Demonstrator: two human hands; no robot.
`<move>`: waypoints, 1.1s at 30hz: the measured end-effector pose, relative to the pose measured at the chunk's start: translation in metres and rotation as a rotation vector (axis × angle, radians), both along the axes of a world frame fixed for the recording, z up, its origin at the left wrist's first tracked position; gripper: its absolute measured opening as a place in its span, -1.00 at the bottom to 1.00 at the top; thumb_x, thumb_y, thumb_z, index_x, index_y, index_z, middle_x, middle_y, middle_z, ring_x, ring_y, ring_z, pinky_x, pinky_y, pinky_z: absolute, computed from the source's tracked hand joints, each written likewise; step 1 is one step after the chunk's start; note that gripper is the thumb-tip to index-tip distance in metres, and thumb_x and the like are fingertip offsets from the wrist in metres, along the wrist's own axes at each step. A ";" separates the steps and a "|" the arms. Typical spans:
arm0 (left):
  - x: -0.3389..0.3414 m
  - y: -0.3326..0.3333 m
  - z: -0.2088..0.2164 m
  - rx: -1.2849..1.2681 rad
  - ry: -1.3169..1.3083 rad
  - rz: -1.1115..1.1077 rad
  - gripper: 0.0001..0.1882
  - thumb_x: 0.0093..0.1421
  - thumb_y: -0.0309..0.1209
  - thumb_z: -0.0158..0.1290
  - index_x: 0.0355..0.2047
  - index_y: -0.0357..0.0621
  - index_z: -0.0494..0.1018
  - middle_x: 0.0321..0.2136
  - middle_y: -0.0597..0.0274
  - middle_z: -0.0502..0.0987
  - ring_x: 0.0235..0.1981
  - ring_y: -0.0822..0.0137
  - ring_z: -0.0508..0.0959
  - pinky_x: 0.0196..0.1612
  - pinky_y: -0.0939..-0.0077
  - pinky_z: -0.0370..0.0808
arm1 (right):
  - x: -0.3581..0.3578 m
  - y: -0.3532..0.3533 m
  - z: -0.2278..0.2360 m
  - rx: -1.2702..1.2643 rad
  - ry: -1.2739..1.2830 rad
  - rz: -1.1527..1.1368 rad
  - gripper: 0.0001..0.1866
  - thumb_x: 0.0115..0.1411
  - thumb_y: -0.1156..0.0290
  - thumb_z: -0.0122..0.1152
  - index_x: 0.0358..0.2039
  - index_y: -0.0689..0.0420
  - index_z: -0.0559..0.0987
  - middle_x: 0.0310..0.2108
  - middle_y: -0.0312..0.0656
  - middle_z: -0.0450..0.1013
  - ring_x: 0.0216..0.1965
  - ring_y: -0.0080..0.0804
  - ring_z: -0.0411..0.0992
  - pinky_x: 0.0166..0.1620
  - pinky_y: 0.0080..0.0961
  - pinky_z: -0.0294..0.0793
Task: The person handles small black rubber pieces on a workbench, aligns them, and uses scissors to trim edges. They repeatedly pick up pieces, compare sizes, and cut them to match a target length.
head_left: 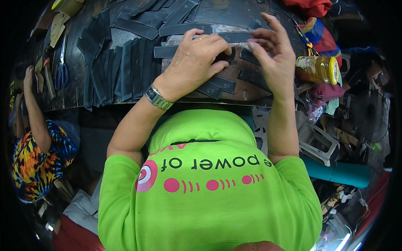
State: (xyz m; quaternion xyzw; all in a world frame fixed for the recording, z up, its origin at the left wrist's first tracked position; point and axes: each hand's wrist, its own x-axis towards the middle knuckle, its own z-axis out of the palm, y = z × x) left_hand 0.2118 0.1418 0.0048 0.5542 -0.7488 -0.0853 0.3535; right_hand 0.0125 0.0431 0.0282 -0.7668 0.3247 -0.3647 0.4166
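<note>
My left hand (199,56) rests over the work surface, its thumb and forefinger closed about a small dark curved strip (230,55). Part of that strip is hidden by the fingers. Raised just to the right, my right hand (274,54) has its fingers apart and nothing visible in them. Beneath the hands is a worn brown-grey board (238,71). Dark strips with pale handwritten marks lie around my left hand: one long strip (178,29) beyond it, another (165,52) beside it, and a short pair (215,87) on the near side.
Rows of dark strips (136,69) cover the table to the left, near blue-handled scissors (62,73). A jar with a yellow lid (318,69) lies on its side at the right, beside colourful cloth (320,37). Another person's arm (37,108) reaches to the table at far left.
</note>
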 end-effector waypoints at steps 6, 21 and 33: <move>0.002 0.001 0.001 0.035 0.138 0.012 -0.66 0.07 -0.50 0.35 -0.12 -0.14 0.56 -0.15 0.13 0.62 -0.01 0.05 0.60 0.06 0.26 0.55 | -0.039 0.002 0.001 -0.077 0.284 -0.053 -0.23 0.09 0.68 0.33 0.34 -0.02 0.43 -0.14 -0.16 0.58 -0.12 -0.40 0.57 0.02 -0.42 0.53; -0.006 0.000 0.004 0.015 0.010 -0.054 -0.72 0.05 -0.45 0.36 -0.19 -0.12 0.63 -0.11 0.16 0.63 0.00 0.11 0.60 0.13 0.25 0.50 | -0.026 0.011 -0.018 -0.182 0.254 0.042 -0.22 0.06 0.73 0.26 0.32 -0.08 0.45 -0.17 -0.14 0.56 -0.08 -0.17 0.52 0.06 -0.31 0.51; -0.008 0.008 0.003 0.060 0.065 -0.005 -0.71 0.07 -0.44 0.37 -0.18 -0.15 0.65 -0.13 0.16 0.64 -0.08 0.11 0.64 0.01 0.29 0.58 | -0.027 0.014 -0.022 -0.116 0.190 0.030 -0.24 0.10 0.73 0.25 0.32 -0.08 0.45 -0.19 -0.10 0.53 -0.13 -0.17 0.56 0.01 -0.33 0.54</move>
